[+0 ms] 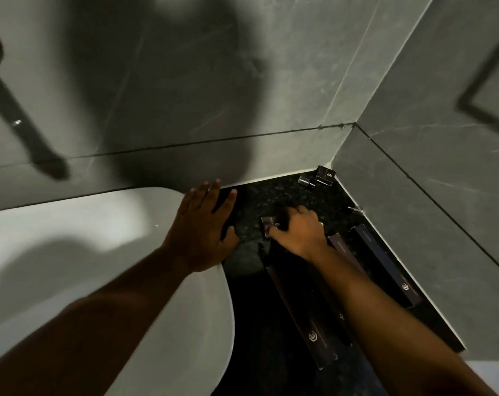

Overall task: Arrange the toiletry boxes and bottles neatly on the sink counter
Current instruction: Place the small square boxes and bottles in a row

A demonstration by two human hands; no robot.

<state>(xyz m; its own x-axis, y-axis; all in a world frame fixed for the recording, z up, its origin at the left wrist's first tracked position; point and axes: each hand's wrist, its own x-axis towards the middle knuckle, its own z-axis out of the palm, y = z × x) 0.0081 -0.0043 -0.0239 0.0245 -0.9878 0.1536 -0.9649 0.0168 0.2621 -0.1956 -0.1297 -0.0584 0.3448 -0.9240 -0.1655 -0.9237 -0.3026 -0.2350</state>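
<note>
Lying nearest on the dark counter (254,207): a long dark box (305,324), partly hidden under the right arm. Lying beside it along the wall: another long dark box (385,261), with a third (342,250) peeking out between them. Resting flat with fingers spread, on the edge of the white sink (71,238) and the counter: left hand (202,224), holding nothing. Curling down around a small shiny box (268,224) in the middle of the counter: right hand (298,231), fingers closed on it. Sitting far back in the corner, well apart from the hands: a small dark box (326,175) with a tiny bottle (305,180) just beside it. Lying by the right wall: one more small thing (355,208), too blurry to tell.
</note>
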